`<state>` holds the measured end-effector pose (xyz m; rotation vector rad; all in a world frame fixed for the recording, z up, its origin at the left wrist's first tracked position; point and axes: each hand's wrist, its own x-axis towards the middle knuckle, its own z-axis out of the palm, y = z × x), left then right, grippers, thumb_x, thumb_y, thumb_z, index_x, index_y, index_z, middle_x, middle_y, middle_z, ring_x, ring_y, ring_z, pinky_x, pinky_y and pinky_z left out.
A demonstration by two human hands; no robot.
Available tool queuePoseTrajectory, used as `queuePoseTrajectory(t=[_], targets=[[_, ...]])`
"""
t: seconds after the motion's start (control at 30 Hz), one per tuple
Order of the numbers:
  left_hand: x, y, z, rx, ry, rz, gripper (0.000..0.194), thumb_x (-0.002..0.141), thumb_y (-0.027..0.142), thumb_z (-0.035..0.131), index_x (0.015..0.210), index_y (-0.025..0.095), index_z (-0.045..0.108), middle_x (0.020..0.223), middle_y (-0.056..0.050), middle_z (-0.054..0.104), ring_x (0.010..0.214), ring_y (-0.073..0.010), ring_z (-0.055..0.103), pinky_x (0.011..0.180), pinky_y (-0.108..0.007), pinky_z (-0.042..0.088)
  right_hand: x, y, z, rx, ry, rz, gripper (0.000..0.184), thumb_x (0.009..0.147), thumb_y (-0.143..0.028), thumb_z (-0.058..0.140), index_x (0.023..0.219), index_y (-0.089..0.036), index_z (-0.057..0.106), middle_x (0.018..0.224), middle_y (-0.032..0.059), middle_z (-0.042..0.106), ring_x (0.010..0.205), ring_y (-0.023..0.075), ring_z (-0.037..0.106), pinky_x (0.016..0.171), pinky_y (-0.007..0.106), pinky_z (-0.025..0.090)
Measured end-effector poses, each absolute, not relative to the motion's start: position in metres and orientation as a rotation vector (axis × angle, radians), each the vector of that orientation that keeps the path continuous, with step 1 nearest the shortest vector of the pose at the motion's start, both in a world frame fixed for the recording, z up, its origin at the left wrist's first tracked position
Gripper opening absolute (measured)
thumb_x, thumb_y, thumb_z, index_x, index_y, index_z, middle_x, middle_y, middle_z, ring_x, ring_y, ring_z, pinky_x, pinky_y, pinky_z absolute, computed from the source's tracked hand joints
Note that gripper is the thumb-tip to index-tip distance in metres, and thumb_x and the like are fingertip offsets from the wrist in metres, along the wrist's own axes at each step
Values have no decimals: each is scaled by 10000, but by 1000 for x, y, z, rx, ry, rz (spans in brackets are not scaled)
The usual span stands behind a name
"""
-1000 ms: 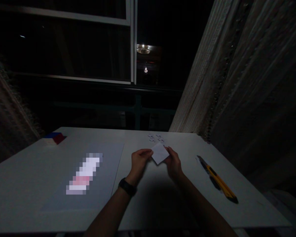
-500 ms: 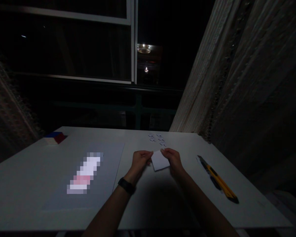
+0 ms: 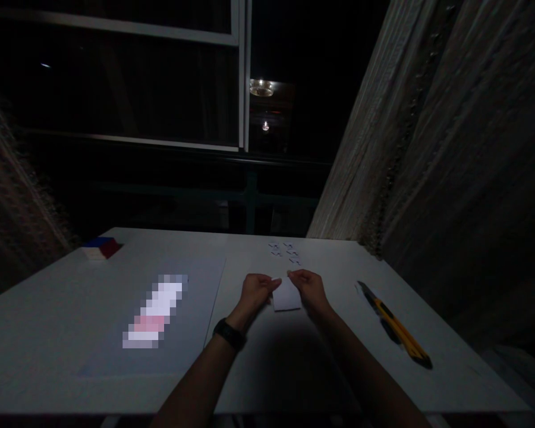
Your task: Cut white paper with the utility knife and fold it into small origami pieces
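A small white square of paper (image 3: 287, 296) is held up over the table between both hands. My left hand (image 3: 257, 292) pinches its upper left side, thumb on the near face. At the upper right edge my right hand (image 3: 310, 286) grips it with closed fingers. Just beyond the hands lie several small pale pieces with dark marks (image 3: 289, 253), too small to make out. A yellow and black utility knife (image 3: 396, 327) rests to the right of my right hand, its blade end pointing away.
Left of my hands a large pale sheet (image 3: 182, 351) lies on the white table (image 3: 35, 333), with a pixelated patch on it. A blue, red and white block (image 3: 100, 248) sits at the far left. Curtains (image 3: 352, 142) hang at both sides, before a dark window.
The paper square has turned slightly, its lower edge now nearly level. My right hand has shifted a little to the left along it, and the left hand has barely moved.
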<state>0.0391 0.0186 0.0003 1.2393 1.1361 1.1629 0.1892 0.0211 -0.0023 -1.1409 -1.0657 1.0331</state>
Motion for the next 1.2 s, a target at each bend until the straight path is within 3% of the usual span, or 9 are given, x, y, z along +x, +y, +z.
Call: queuePoseTrajectory(t=[0.1,0.23,0.67,0.87,1.03,1.13,1.2], targets=[[36,20,0,1221,1148,1193,398,540,480,726,474,128,554,415,18,481,355,-63,375,377,-201,257,192,22,-1,-1152,-1104,1130,429,402,-447,808,648,-141,635,499,6,608,451,142,534,454,254,388],[34,18,6,1205,1077,1172,423,544,517,720,494,123,575,440,4,504,387,-73,411,400,-202,294,195,24,-3,-1112,-1093,1045,414,434,-422,808,692,-147,635,501,-2,604,466,140,547,483,262,417],[34,15,6,1110,1059,1186,298,499,344,794,534,112,609,443,8,526,385,-70,435,402,-197,291,195,18,1,-985,-1192,1311,562,443,-318,821,922,-185,559,644,10,678,538,182,616,531,296,474],[33,14,9,1072,982,1184,364,536,313,794,781,73,671,628,-69,646,476,-99,531,420,-194,343,197,18,1,-980,-1241,1299,556,456,-344,813,929,-188,566,675,18,677,584,194,626,557,306,478],[27,16,10,1081,998,1198,505,533,236,789,987,58,662,532,-35,616,414,-89,490,378,-186,307,196,14,8,-959,-1274,1313,527,567,-346,750,1035,-184,569,670,17,671,588,183,617,565,293,469],[23,19,12,1007,965,1238,588,539,189,773,1093,68,622,512,-10,602,394,-82,476,382,-187,325,201,12,15,-926,-1247,1301,441,649,-324,655,1072,-217,590,865,44,688,753,202,634,619,289,481],[21,21,12,952,953,1269,603,537,169,765,1111,67,612,539,-20,616,415,-93,503,398,-196,358,205,12,18,-901,-1283,1307,432,623,-276,643,1052,-233,620,1053,60,655,866,228,624,678,311,492]])
